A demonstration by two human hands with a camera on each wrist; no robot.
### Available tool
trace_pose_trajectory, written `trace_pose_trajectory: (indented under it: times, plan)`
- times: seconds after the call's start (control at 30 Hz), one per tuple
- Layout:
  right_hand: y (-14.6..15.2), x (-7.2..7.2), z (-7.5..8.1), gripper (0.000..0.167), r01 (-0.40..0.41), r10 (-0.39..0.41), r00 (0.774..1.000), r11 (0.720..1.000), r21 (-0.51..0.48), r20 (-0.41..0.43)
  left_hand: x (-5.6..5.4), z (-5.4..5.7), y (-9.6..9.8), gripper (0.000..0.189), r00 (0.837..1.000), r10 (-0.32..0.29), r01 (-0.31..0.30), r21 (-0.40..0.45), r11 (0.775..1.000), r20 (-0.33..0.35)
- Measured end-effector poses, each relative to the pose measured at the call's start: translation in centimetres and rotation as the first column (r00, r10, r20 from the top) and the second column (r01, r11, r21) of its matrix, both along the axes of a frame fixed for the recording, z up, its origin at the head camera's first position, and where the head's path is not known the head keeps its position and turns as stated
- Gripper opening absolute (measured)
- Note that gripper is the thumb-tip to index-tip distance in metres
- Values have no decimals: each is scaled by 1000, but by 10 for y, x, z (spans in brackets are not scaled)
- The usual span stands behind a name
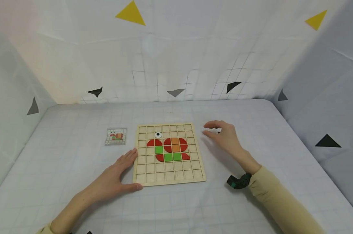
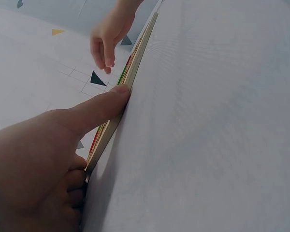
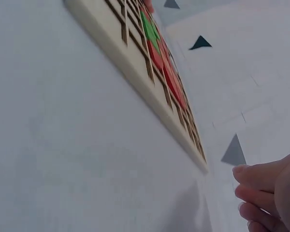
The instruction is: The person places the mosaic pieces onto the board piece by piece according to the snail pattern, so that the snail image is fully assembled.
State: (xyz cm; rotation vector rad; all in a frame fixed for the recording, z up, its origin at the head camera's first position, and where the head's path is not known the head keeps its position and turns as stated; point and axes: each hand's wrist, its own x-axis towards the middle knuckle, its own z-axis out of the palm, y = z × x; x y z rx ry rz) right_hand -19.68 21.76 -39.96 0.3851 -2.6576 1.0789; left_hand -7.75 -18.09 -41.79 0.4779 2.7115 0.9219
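Note:
A square wooden grid board (image 1: 197, 172) lies on the table with red, green and orange tiles set in its cells. A round eye piece (image 1: 158, 135), white with a black centre, sits in the upper part of the grid. My left hand (image 1: 117, 175) rests against the board's left side, fingers at the left edge and thumb (image 2: 99, 111) at the near left corner. Right of the board hovers my right hand (image 1: 224, 136), thumb and forefinger apart with nothing between them. A small dark spot (image 1: 219, 132) shows just beside that hand, mostly hidden by it.
To the left of the board lies a small picture card (image 1: 116, 136) with a similar coloured pattern on a grid. White cloth (image 1: 164, 208) covers the table. White sheets with yellow, grey and black triangles (image 1: 328, 141) hang at the back and sides.

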Motion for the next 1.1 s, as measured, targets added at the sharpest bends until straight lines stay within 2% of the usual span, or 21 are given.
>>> trace_pose_trajectory:
  times: [0.37,0.7,0.87,1.1]
  plan:
    - [46,4,-17,25,37,-37,999,999,-13,35,-1,-1,1,113,1000,2,-2,-8,1000,10]
    - [59,1,-37,28,21,-22,999,999,-34,-29,-1,-1,0,113,1000,1,-1,-9,1000,8]
    - [60,0,-41,29,12,-14,997,1000,-26,-76,-1,-2,0,112,1000,-1,1,-7,1000,11]
    - [60,-1,-44,27,41,-40,992,999,1,-120,0,-2,-1,112,1000,-2,2,-5,1000,3]
